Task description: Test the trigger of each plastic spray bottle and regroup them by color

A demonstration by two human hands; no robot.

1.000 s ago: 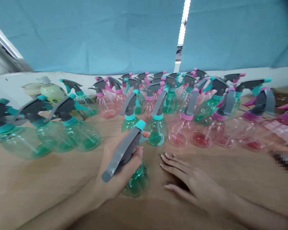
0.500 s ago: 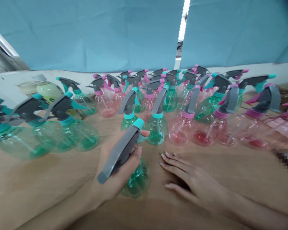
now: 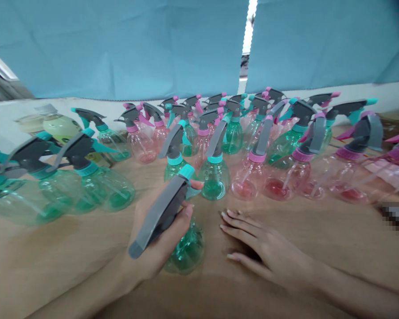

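My left hand (image 3: 156, 239) is wrapped round the neck of a green spray bottle (image 3: 184, 248) that stands on the brown table (image 3: 53, 257). The bottle's grey trigger head (image 3: 159, 210) points toward me, with a teal nozzle at its far end. My right hand (image 3: 262, 246) lies flat on the table just right of that bottle, fingers stretched out and holding nothing.
Several green and pink spray bottles crowd the table behind my hands, such as a green one (image 3: 214, 177) and a pink one (image 3: 251, 179). More green bottles (image 3: 96, 181) stand at the left. A blue curtain (image 3: 136, 44) hangs behind.
The view has drifted slightly, so everything sits a little lower left. My left hand keeps its grip on the bottle. My right hand stays flat.
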